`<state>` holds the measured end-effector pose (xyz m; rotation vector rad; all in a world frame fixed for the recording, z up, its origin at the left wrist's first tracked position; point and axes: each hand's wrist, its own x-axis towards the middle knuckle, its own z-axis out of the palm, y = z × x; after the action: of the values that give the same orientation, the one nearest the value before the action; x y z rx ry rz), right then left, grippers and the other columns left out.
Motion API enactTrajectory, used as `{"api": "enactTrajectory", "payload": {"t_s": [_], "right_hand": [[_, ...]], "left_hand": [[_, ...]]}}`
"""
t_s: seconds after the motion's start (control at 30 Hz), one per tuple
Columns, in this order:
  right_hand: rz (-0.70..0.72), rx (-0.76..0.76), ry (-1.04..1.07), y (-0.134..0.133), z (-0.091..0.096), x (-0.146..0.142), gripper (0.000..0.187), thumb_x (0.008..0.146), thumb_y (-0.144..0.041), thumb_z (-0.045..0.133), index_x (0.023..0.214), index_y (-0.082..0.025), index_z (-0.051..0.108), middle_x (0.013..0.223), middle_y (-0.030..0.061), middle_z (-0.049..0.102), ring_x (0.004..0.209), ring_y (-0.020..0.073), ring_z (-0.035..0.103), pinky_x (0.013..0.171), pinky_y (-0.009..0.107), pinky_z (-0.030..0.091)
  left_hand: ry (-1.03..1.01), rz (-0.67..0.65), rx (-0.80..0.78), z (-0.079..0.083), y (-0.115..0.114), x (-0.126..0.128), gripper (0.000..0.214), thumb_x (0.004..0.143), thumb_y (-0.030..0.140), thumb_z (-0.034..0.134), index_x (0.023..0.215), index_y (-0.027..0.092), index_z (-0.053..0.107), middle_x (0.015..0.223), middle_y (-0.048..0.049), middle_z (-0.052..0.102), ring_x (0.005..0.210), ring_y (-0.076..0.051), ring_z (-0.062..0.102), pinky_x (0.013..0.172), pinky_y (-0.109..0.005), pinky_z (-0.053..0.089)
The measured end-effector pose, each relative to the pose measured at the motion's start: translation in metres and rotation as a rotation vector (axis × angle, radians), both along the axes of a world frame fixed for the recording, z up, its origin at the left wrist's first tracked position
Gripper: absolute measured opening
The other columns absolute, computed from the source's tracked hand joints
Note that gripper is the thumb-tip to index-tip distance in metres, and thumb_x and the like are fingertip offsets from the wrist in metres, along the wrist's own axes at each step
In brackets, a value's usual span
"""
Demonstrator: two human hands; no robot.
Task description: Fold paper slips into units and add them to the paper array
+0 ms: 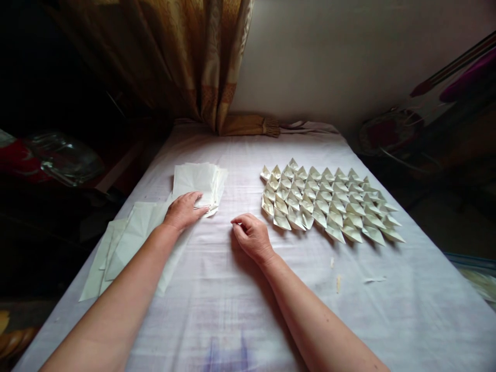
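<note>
My left hand [183,210] rests palm down on the near edge of a stack of small white paper sheets [199,181], its fingers lying flat on the top sheet. My right hand [251,235] sits on the white cloth just right of the stack, fingers curled inward with the thumb against the fingertips; nothing shows in them. To the right lie several rows of folded white paper triangles [329,204], laid out close together.
The table carries a white cloth [240,310]. Larger white paper sheets [124,243] lie at the left edge under my left forearm. A brown curtain [217,77] hangs at the back. Small paper scraps [338,283] lie near the right.
</note>
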<state>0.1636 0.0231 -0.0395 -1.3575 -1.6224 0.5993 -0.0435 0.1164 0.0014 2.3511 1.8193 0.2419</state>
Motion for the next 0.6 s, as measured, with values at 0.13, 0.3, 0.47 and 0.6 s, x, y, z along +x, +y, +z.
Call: {"api": "enactTrajectory", "payload": {"t_s": [0.13, 0.3, 0.47, 0.6], "right_hand": [[-0.001, -0.001, 0.009, 0.001, 0.001, 0.000, 0.016, 0.081, -0.016, 0.055, 0.081, -0.025, 0.069, 0.084, 0.0022, 0.070, 0.079, 0.0174, 0.065, 0.075, 0.027, 0.050], [-0.003, 0.011, 0.009, 0.001, 0.000, -0.001, 0.016, 0.081, -0.017, 0.055, 0.082, -0.024, 0.070, 0.084, 0.0024, 0.070, 0.078, 0.0168, 0.065, 0.074, 0.026, 0.049], [-0.013, 0.037, 0.010, 0.001, -0.002, -0.001, 0.017, 0.082, -0.017, 0.055, 0.081, -0.022, 0.070, 0.082, 0.0031, 0.070, 0.075, 0.0160, 0.063, 0.072, 0.026, 0.047], [-0.010, 0.039, 0.011, 0.000, -0.001, -0.001, 0.016, 0.081, -0.017, 0.055, 0.081, -0.022, 0.070, 0.082, 0.0028, 0.070, 0.075, 0.0160, 0.063, 0.072, 0.026, 0.047]], "left_hand": [[0.027, 0.035, -0.069, 0.007, 0.011, 0.000, 0.046, 0.077, 0.038, 0.063, 0.118, 0.018, 0.064, 0.123, -0.0101, 0.066, 0.113, -0.029, 0.061, 0.098, -0.036, 0.046], [0.045, -0.014, -0.189, 0.015, 0.024, -0.004, 0.058, 0.068, 0.045, 0.069, 0.118, 0.017, 0.065, 0.124, -0.0100, 0.066, 0.114, -0.028, 0.061, 0.098, -0.032, 0.045], [0.043, -0.046, -0.261, 0.018, 0.028, -0.008, 0.063, 0.069, 0.053, 0.065, 0.120, 0.016, 0.064, 0.126, -0.0086, 0.065, 0.115, -0.026, 0.061, 0.098, -0.028, 0.044], [0.039, -0.045, -0.282, 0.016, 0.030, -0.011, 0.063, 0.071, 0.055, 0.062, 0.122, 0.017, 0.063, 0.126, -0.0064, 0.065, 0.115, -0.024, 0.061, 0.097, -0.025, 0.045]]}}
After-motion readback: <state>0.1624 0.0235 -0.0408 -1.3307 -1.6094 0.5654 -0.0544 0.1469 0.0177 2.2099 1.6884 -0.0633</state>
